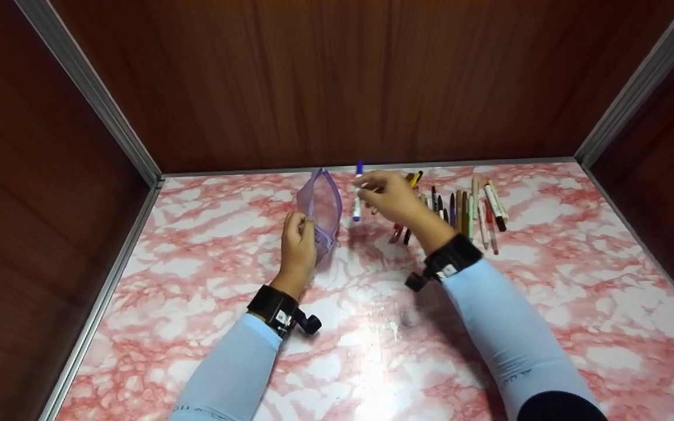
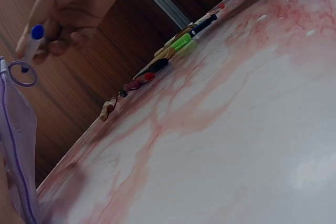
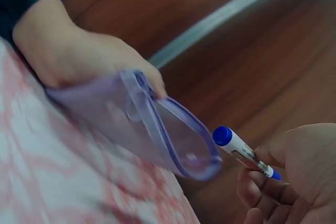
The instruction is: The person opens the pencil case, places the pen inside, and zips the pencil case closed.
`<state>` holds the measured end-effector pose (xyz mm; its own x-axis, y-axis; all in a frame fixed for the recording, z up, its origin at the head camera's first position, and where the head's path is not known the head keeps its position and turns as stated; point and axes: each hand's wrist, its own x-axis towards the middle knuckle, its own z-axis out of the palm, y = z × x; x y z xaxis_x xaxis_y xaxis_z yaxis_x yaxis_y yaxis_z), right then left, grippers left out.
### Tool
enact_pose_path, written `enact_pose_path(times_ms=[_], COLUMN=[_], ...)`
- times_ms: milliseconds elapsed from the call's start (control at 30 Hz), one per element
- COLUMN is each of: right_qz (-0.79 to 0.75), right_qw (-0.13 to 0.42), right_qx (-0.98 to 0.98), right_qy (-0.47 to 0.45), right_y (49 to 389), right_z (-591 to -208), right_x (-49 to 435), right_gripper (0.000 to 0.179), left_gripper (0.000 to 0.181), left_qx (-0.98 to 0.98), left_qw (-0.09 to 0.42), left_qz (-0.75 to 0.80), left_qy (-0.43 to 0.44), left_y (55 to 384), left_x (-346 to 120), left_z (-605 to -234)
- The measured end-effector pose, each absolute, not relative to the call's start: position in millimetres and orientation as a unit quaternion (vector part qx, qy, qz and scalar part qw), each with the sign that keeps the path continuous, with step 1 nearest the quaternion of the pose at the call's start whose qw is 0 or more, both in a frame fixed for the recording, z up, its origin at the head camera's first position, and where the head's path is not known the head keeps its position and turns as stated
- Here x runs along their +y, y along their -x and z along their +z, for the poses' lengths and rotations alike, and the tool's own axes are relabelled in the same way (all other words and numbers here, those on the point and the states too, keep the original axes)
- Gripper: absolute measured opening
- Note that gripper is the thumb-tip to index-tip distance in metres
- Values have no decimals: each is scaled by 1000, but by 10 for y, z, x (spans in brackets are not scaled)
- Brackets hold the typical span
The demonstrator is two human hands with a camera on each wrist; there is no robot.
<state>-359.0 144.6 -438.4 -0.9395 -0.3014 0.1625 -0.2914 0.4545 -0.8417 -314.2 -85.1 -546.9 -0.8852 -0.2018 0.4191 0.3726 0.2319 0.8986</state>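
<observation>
**White-barrelled, blue-ended marker (image 1: pixel 356 209) pinched just beside an open, sheer lilac zip pouch (image 1: pixel 306 199)**

The marker could well pivot or slip, since only the thumb and fingertips of the right hand (image 1: pixel 392 196) pinch its barrel. A blue end might snag on the pouch's rim if it met the mouth side-on, and the thin wall could sag, as the left hand (image 1: pixel 299 242) grips only the near end.

From the head view, the marker's long axis runs almost straight away from the person, the longer blue end farthest, the shorter one nearest; its tilt I cannot tell. It sits at the right fingertips, apart from the pouch to their left. To the right of that grip, assorted pens (image 1: pixel 464 213) lie on the red-and-white marbled tabletop (image 1: pixel 214 234).
</observation>
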Motion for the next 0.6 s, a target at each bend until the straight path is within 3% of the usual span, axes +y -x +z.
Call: enact_pose_path(times_ms=[300,600], right_qz=[-446,-413], right_qw=[4,16], right_qx=[871,882], right_qy=[206,224], right_y=[3606,3594], right_z=[-4476,-4595], right_x=[936,813], right_gripper=[28,31], left_gripper=[18,19], left_qx=[-753,-752], left_qw=[223,216], left_qz=[-615,-621], left_qy=[68,49], left_y=[3154,3146], left_x=[-867,-864], left_z=[-5492,-5476])
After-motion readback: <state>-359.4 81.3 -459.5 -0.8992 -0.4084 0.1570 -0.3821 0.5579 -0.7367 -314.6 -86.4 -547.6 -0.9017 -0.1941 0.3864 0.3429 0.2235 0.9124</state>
